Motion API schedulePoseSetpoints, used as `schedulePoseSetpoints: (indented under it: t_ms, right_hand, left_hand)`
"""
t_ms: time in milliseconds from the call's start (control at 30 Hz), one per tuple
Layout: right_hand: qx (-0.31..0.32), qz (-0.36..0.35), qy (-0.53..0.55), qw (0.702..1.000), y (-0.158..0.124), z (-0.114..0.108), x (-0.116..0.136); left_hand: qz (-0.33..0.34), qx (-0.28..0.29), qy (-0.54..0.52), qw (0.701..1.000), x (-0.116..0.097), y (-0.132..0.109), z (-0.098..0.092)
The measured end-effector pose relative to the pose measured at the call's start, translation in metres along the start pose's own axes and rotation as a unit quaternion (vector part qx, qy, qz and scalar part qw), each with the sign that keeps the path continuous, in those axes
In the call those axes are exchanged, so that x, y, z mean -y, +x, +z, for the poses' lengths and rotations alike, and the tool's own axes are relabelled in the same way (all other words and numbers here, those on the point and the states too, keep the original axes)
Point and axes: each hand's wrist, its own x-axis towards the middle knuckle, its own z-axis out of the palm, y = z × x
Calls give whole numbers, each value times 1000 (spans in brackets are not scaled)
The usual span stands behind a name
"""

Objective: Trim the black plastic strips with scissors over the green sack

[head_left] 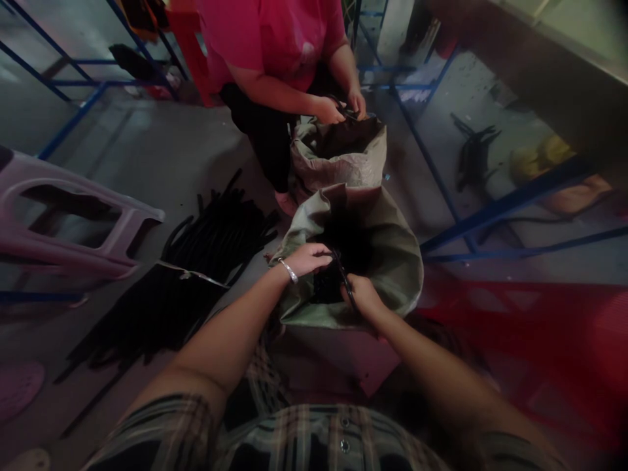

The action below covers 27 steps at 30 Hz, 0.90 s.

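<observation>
My left hand (311,260), with a silver bracelet at the wrist, is pinched at the upper end of a thin, shiny black strip (344,278). The lower part of this strip lies in my right hand (364,296), whose fingers are closed round it. Its exact kind is too dark to make out. Both hands are over the mouth of an open woven sack (400,261), pale greenish-grey inside. Dark pieces lie in the sack, mostly lost in shadow.
A co-worker in a pink shirt (275,39) handles something dark above a second sack (338,170). On the floor at left lies a tied bundle of long black tubes (196,281), near a pink plastic stool (63,252). Blue metal frames (441,203) and a red plastic thing (530,327) are at right.
</observation>
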Motion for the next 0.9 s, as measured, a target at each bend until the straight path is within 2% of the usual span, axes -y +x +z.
schedulePoseSetpoints:
  t_ms: [267, 467, 600, 733, 900]
  right_hand:
    - [-11, -1, 42, 999, 0, 4, -1]
    - [-7, 17, 83, 996, 1, 6, -3]
    - [-3, 8, 60, 998, 3, 4, -5]
    - [34, -3, 25, 999, 1, 1, -2]
    - [54, -21, -5, 998, 0, 0, 4]
  left_hand:
    - [10, -13, 29, 999, 2, 2, 2]
    - [4, -19, 13, 1000, -1, 1, 1]
    - [-11, -27, 1, 1000, 0, 3, -1]
    - [-7, -27, -20, 999, -1, 3, 0]
    - [-19, -8, -17, 1000, -2, 3, 5]
